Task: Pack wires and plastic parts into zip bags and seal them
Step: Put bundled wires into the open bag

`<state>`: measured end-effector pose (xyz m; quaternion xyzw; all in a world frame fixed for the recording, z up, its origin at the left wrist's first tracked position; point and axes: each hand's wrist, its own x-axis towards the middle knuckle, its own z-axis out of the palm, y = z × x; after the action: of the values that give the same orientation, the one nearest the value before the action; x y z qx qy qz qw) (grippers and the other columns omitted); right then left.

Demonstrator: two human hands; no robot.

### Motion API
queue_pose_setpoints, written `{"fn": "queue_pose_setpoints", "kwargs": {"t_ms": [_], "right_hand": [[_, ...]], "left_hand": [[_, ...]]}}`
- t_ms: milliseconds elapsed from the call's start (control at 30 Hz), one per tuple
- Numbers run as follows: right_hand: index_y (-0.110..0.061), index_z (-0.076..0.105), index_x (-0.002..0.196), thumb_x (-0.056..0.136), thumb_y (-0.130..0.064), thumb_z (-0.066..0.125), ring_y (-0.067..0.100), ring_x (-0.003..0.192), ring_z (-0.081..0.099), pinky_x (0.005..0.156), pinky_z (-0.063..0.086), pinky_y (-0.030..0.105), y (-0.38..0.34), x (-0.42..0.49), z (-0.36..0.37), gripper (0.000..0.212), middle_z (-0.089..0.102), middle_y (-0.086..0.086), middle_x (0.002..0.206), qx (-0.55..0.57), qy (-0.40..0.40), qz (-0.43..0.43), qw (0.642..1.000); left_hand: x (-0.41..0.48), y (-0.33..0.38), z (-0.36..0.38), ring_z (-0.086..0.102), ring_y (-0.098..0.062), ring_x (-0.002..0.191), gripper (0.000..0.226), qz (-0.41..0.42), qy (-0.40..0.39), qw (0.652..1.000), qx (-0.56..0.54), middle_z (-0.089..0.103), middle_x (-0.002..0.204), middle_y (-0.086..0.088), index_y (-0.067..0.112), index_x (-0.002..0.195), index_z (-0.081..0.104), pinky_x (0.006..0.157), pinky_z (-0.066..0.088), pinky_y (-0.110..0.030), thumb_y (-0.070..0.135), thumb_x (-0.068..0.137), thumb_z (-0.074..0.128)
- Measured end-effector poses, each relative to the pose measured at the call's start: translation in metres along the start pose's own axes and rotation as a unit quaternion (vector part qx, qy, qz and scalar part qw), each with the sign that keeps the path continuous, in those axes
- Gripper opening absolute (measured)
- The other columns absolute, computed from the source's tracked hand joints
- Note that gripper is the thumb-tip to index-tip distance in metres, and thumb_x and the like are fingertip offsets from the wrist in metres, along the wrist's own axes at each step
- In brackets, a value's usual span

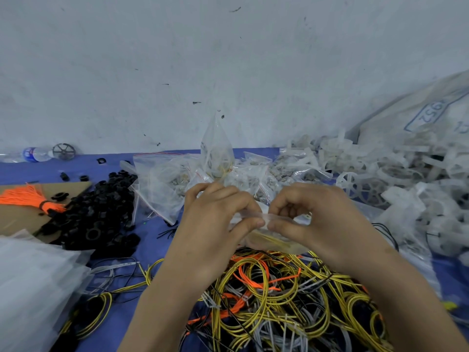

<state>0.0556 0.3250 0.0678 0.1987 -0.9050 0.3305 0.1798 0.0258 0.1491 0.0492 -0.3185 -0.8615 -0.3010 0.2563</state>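
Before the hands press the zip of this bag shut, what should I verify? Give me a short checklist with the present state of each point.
1. The left hand pinches the top strip of the zip bag: ok.
2. The right hand pinches the same strip beside it: ok.
3. The yellow wire lies inside the bag, below the strip: ok.
4. A plastic part is in the bag: cannot tell, the hands hide it.
5. No wire is caught in the zip: cannot tell, blurred.
6. The pile of filled bags is behind the hands, for putting it down: ok.

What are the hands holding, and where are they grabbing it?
The left hand and right hand both pinch a clear zip bag along its top edge.
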Motion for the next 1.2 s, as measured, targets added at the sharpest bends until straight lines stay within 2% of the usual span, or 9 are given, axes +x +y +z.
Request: {"fn": "queue_pose_setpoints", "kwargs": {"t_ms": [167, 300, 500, 600, 700, 800, 1000, 1133, 1200], "right_hand": [[-0.023, 0.068, 0.076, 0.079, -0.021, 0.071, 0.005, 0.077, 0.057, 0.067, 0.041, 0.013, 0.0, -0.001, -0.003, 0.004, 0.062, -0.011, 0.072, -0.018, -0.016, -0.023, 0.999], [-0.022, 0.07, 0.078, 0.079, -0.022, 0.069, 0.002, 0.082, 0.055, 0.069, 0.038, 0.009, -0.001, -0.001, -0.002, 0.002, 0.061, -0.013, 0.073, -0.043, -0.024, -0.029, 0.998], [-0.021, 0.072, 0.077, 0.078, -0.022, 0.068, 0.003, 0.082, 0.056, 0.069, 0.041, 0.013, -0.002, -0.001, -0.001, 0.004, 0.061, -0.014, 0.071, -0.053, -0.017, -0.034, 0.998], [-0.02, 0.072, 0.076, 0.076, -0.024, 0.067, 0.003, 0.081, 0.056, 0.069, 0.042, 0.015, -0.002, -0.001, -0.001, 0.007, 0.06, -0.015, 0.069, -0.05, -0.019, -0.035, 0.998], [-0.019, 0.072, 0.073, 0.075, -0.018, 0.069, 0.004, 0.078, 0.057, 0.068, 0.042, 0.014, -0.002, -0.001, -0.001, 0.003, 0.062, -0.012, 0.069, -0.042, -0.012, -0.033, 0.999], [-0.019, 0.071, 0.073, 0.074, -0.011, 0.072, 0.006, 0.076, 0.057, 0.067, 0.043, 0.016, 0.001, -0.001, -0.002, 0.008, 0.063, -0.009, 0.068, -0.044, 0.01, -0.037, 0.998], [-0.02, 0.069, 0.076, 0.077, -0.017, 0.071, 0.006, 0.07, 0.056, 0.066, 0.045, 0.023, -0.006, -0.001, 0.006, 0.004, 0.06, -0.01, 0.072, -0.05, 0.007, -0.073, 0.996], [-0.018, 0.068, 0.075, 0.077, -0.014, 0.07, 0.008, 0.067, 0.055, 0.063, 0.047, 0.028, -0.006, 0.0, 0.009, 0.005, 0.058, -0.01, 0.071, -0.075, 0.019, -0.084, 0.994], [-0.018, 0.067, 0.074, 0.075, -0.013, 0.07, 0.008, 0.064, 0.053, 0.06, 0.045, 0.026, -0.007, 0.0, 0.01, 0.006, 0.055, -0.012, 0.069, -0.08, 0.027, -0.086, 0.993]], "left_hand": [[-0.001, -0.001, -0.001, 0.047, 0.0, 0.087, 0.007, 0.004, -0.003, 1.0, -0.012, 0.063, 0.076, 0.013, 0.031, 0.075, 0.068, 0.098, 0.022, -0.029, 0.035, 0.08, 0.069], [-0.001, -0.002, -0.001, 0.045, 0.002, 0.087, 0.018, 0.009, -0.013, 1.0, -0.019, 0.061, 0.074, 0.013, 0.032, 0.077, 0.07, 0.1, 0.019, -0.028, 0.048, 0.08, 0.062], [-0.001, -0.002, -0.002, 0.044, 0.0, 0.088, 0.031, 0.013, -0.012, 1.0, 0.004, 0.061, 0.072, 0.014, 0.035, 0.076, 0.071, 0.098, 0.02, -0.029, 0.056, 0.079, 0.049], [-0.001, -0.002, -0.005, 0.043, -0.001, 0.088, 0.023, 0.011, -0.017, 1.0, 0.011, 0.06, 0.074, 0.017, 0.034, 0.079, 0.073, 0.097, 0.023, -0.032, 0.05, 0.08, 0.057], [-0.001, -0.003, -0.012, 0.046, -0.006, 0.088, 0.019, 0.007, -0.025, 1.0, -0.007, 0.057, 0.076, 0.02, 0.031, 0.083, 0.075, 0.092, 0.032, -0.036, 0.045, 0.079, 0.064], [0.0, -0.005, -0.017, 0.053, -0.014, 0.083, 0.009, -0.002, -0.008, 1.0, -0.027, 0.061, 0.074, 0.014, 0.022, 0.077, 0.076, 0.08, 0.043, -0.041, 0.031, 0.076, 0.074], [0.0, -0.003, -0.014, 0.049, -0.004, 0.079, 0.003, 0.01, -0.028, 0.999, -0.037, 0.055, 0.07, 0.017, 0.023, 0.076, 0.075, 0.074, 0.037, -0.026, 0.025, 0.078, 0.074], [-0.002, -0.004, -0.014, 0.05, -0.007, 0.079, 0.005, 0.01, -0.034, 0.998, -0.044, 0.058, 0.074, 0.014, 0.026, 0.077, 0.073, 0.074, 0.039, -0.029, 0.027, 0.081, 0.072], [-0.002, -0.003, -0.014, 0.051, -0.007, 0.079, 0.007, 0.01, -0.038, 0.998, -0.047, 0.057, 0.074, 0.015, 0.027, 0.076, 0.072, 0.074, 0.038, -0.028, 0.031, 0.081, 0.069]]}}
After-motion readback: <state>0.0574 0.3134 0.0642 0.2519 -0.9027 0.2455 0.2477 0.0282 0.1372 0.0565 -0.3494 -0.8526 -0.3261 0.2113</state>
